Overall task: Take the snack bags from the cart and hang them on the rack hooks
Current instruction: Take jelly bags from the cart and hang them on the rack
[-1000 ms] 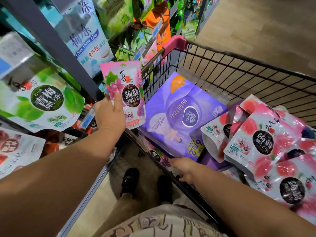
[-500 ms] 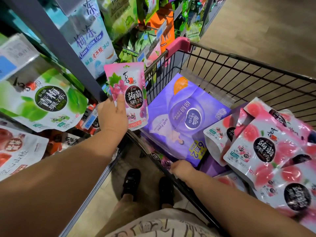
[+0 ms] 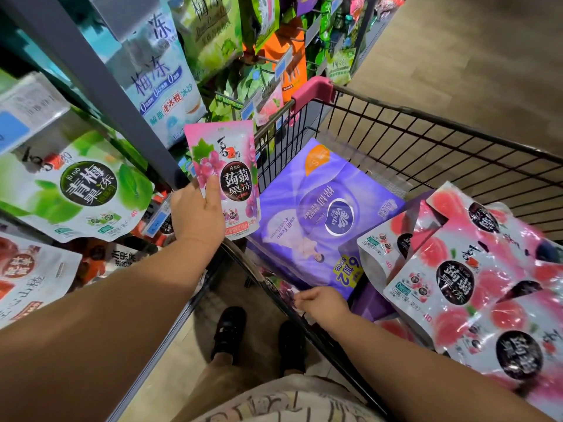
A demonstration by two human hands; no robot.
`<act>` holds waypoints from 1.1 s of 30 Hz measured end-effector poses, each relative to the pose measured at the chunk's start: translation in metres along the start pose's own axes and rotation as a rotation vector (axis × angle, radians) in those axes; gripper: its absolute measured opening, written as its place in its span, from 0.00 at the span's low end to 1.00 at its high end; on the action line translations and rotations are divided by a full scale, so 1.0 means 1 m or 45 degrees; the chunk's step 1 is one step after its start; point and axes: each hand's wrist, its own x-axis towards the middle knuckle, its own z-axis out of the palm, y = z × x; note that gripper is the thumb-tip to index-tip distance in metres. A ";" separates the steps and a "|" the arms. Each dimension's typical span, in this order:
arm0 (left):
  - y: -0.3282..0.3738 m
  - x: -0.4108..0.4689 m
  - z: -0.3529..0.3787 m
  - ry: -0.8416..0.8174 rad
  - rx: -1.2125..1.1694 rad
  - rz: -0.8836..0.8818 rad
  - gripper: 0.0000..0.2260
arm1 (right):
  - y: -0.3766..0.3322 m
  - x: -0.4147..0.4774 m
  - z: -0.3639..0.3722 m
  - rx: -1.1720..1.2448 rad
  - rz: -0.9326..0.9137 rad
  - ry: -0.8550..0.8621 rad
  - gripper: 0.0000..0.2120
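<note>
The left hand grips low the pink plastic snack pouch, upright over the black wire cart (seemingly light, soft, slippery: better taken near the top); whether the right hand holds anything I cannot tell.

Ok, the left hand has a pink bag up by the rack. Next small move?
Probably lift the pink bag toward a rack hook: the left hand grips it upright beside the rack post, by the cart rim, and it hangs on nothing yet.
</note>
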 end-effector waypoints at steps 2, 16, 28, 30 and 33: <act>0.001 -0.001 0.000 0.004 0.002 -0.007 0.23 | 0.000 -0.002 -0.003 0.112 -0.008 -0.002 0.07; 0.019 -0.011 -0.016 -0.090 0.115 0.021 0.20 | -0.032 -0.029 -0.043 0.280 -0.222 0.254 0.16; 0.054 -0.016 -0.064 0.134 -0.732 -0.528 0.31 | -0.080 -0.095 -0.136 0.807 -0.496 0.620 0.12; 0.067 -0.017 -0.084 0.087 -0.765 -0.489 0.30 | -0.100 -0.110 -0.153 0.939 -0.562 0.601 0.11; 0.083 -0.027 -0.107 -0.025 -0.847 -0.438 0.29 | -0.134 -0.130 -0.163 1.192 -0.618 0.461 0.11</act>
